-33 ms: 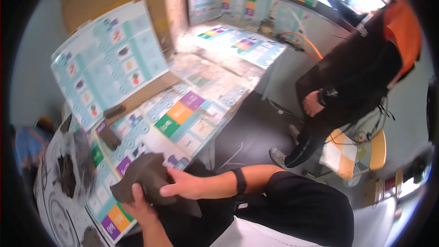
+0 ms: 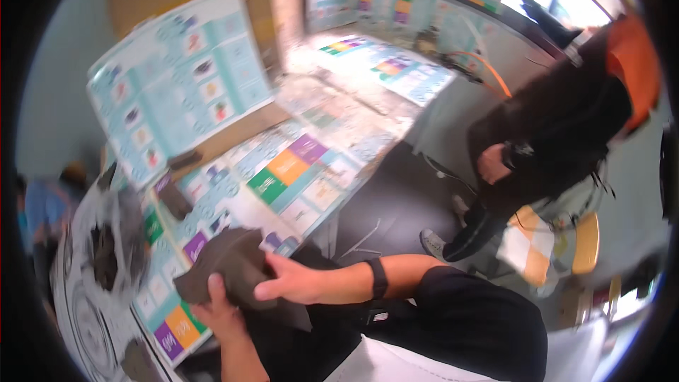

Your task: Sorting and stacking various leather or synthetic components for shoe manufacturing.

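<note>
A big grey-brown lump of clay (image 2: 228, 263) is between my hands, above the near edge of the table. My left hand (image 2: 223, 308) grips it from below and the near side, with the thumb pressed up against its face. My right hand (image 2: 291, 279) holds its right side, thumb on the surface; the other fingers are partly hidden behind the lump. A smaller dark strip of clay (image 2: 174, 200) lies on the printed sheet beyond my hands, and another dark piece (image 2: 185, 160) rests near the foot of the upright board.
Colourful printed sheets (image 2: 286, 170) cover the table. A printed board (image 2: 180, 85) leans upright at the back. To the left, a clear plastic bag (image 2: 127, 237) holds dark material. A person (image 2: 559, 113) in dark clothes stands at right near a chair (image 2: 527, 247).
The view has shifted slightly, so the board, table and person sit a little farther right. Both hands keep their grip on the clay.
</note>
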The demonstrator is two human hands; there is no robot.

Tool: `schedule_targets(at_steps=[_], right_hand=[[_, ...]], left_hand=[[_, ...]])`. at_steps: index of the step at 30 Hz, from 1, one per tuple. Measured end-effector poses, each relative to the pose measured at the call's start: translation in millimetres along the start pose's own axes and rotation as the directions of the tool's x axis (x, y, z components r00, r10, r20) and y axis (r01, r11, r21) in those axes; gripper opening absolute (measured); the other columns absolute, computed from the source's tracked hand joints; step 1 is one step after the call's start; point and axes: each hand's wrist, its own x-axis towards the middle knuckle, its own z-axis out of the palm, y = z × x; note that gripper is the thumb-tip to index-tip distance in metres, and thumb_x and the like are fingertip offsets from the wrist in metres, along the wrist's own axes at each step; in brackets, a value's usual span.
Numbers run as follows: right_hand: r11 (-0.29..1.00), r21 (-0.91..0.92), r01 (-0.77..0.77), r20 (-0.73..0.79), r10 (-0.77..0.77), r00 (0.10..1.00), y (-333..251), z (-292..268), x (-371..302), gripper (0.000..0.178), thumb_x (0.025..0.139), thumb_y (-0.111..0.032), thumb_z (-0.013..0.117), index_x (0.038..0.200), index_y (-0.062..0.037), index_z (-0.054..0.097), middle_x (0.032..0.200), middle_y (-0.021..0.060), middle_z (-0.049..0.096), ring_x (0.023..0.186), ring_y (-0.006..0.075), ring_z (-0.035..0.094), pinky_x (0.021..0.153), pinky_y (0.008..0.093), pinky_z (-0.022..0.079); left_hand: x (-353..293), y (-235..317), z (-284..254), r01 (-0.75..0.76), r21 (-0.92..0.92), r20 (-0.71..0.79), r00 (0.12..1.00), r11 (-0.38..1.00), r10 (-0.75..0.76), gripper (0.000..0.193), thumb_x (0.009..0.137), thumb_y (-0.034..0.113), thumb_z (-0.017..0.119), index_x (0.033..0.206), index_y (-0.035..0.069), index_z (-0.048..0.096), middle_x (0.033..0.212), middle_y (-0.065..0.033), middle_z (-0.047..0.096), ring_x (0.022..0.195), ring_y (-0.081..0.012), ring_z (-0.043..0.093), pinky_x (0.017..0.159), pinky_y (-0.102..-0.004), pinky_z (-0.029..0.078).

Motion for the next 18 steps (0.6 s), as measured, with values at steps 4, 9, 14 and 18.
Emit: schedule_targets(at_steps=[4, 9, 14, 18], right_hand=[[0.994, 0.105, 0.038, -0.037, -0.034, 0.999, -7.5, 1.1, -1.4, 0.070, 0.091, -0.014, 0.077, 0.150, -0.0016, 0.042, 0.143, 0.0080, 0.055, 0.131, 0.0187, 0.052, 0.112, 0.0376, 0.042], [0.993, 0.099, -0.070, -0.289, 0.096, 0.952, 1.4, -3.2, 8.2, 0.035, 0.101, -0.007, 0.062, 0.135, -0.0005, 0.057, 0.134, 0.0121, 0.063, 0.122, 0.0229, 0.062, 0.104, 0.0413, 0.052], [0.972, 0.186, -0.144, -0.197, 0.180, 0.964, -6.1, -21.7, 4.1, 0.049, 0.098, -0.017, 0.069, 0.140, 0.0001, 0.051, 0.134, 0.0136, 0.063, 0.123, 0.0262, 0.062, 0.105, 0.0428, 0.051], [0.970, 0.182, -0.160, -0.038, 0.169, 0.985, -3.2, -29.7, 4.4, 0.066, 0.094, -0.026, 0.073, 0.147, 0.0021, 0.044, 0.141, 0.0167, 0.058, 0.129, 0.0300, 0.059, 0.111, 0.0463, 0.047]], left_hand=[[7.1, -4.4, 13.3, -0.073, 0.072, -0.001, 0.997, 0.995, 0.073, 0.038, 0.093, 0.008, 0.071, 0.127, -0.006, 0.062, 0.121, -0.0125, 0.069, 0.109, -0.0220, 0.065, 0.099, -0.0383, 0.051], [-6.8, 1.5, 18.5, -0.026, -0.230, -0.036, 0.999, 0.973, 0.018, 0.053, 0.086, 0.010, 0.082, 0.130, -0.003, 0.057, 0.123, -0.0095, 0.066, 0.112, -0.0186, 0.063, 0.100, -0.0350, 0.051], [-9.7, 7.0, 4.2, 0.223, -0.407, 0.103, 0.975, 0.886, -0.198, 0.061, 0.083, 0.018, 0.087, 0.132, -0.002, 0.058, 0.127, -0.0090, 0.066, 0.116, -0.0196, 0.063, 0.101, -0.0355, 0.050], [-15.4, -0.1, 4.6, 0.439, -0.635, 0.305, 0.899, 0.636, -0.315, 0.062, 0.083, 0.022, 0.086, 0.134, 0.000, 0.059, 0.127, -0.0082, 0.067, 0.119, -0.0205, 0.063, 0.103, -0.0377, 0.050]])
